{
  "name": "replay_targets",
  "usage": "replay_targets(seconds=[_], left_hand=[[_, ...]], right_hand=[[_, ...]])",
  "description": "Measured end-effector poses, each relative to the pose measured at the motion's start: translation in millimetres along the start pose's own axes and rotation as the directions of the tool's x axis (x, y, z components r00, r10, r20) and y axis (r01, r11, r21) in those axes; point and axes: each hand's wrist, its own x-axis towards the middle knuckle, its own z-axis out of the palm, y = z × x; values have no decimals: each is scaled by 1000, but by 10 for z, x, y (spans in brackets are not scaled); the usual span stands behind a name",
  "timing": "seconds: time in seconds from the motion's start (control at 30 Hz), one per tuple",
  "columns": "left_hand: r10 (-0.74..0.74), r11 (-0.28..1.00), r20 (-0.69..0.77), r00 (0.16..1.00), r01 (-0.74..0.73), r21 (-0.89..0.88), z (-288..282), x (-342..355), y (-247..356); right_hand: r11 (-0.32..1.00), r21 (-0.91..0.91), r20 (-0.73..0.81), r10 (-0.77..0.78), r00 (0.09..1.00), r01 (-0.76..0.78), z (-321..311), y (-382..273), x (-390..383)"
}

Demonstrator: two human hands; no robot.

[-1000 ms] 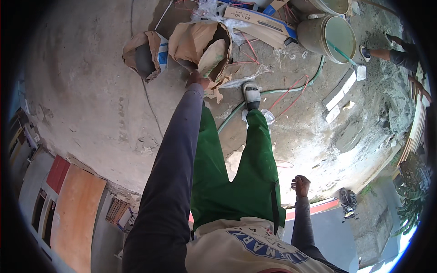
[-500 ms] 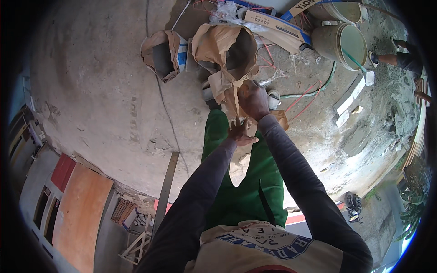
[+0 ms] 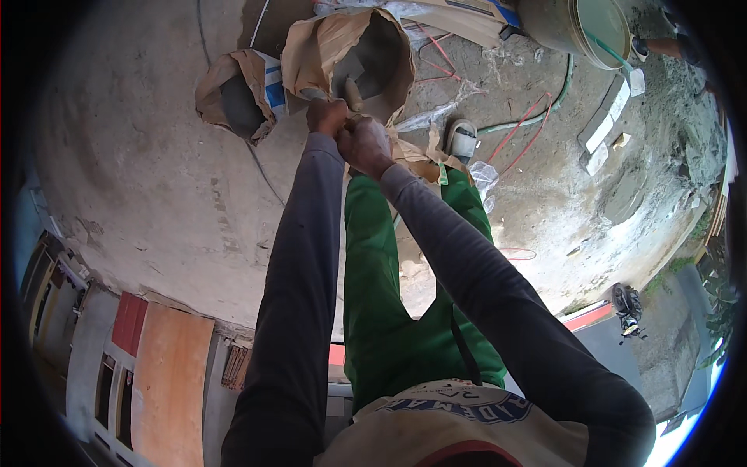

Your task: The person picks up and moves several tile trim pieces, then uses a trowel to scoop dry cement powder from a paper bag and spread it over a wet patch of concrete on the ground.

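A large open brown paper sack (image 3: 307,58) stands in front of me with grey powder (image 3: 381,58) inside. My left hand (image 3: 327,117) is closed on its near rim. Right beside it, my right hand (image 3: 366,146) is also closed on the torn paper of that rim. Just beyond my hands, a trowel-like tool (image 3: 352,95) with a rounded handle lies in the sack, its flat grey blade on the powder. Torn brown paper (image 3: 420,165) hangs between my legs and the sack, near my right wrist. My fingertips are partly hidden.
A smaller open paper sack (image 3: 210,93) of grey material stands to the left. At far right are a large bucket (image 3: 580,31), a green hose (image 3: 537,117), red strapping (image 3: 537,132) and white tile pieces (image 3: 603,117). My sandalled right foot (image 3: 461,140) is near the sack. Another person's leg (image 3: 661,47) shows.
Both hands have moved left and forward to the large sack's near rim. My left hand, open before, is now closed on it. The trowel-like tool now shows inside the sack.
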Motion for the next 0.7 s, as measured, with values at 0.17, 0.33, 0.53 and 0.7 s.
replay_targets(seconds=[0.17, 0.33, 0.53, 0.7], left_hand=[[-84, 813, 124, 989, 140, -565, -155, -10, -238], [-77, 844, 68, 995, 101, -527, -790, -763, 67], [-2, 943, 170, 985, 58, -329, -732, -906, -201], [-42, 999, 111, 993, 42, -1, -873, -854, -352]], right_hand=[[949, 283, 86, 120, 989, -140, 25, -188, -239], [849, 491, 145, 142, 979, -195, 25, -615, -530], [825, 555, -57, 168, 984, -109, -293, -487, -1037], [850, 441, -136, 381, 914, -289, -569, -364, -514]])
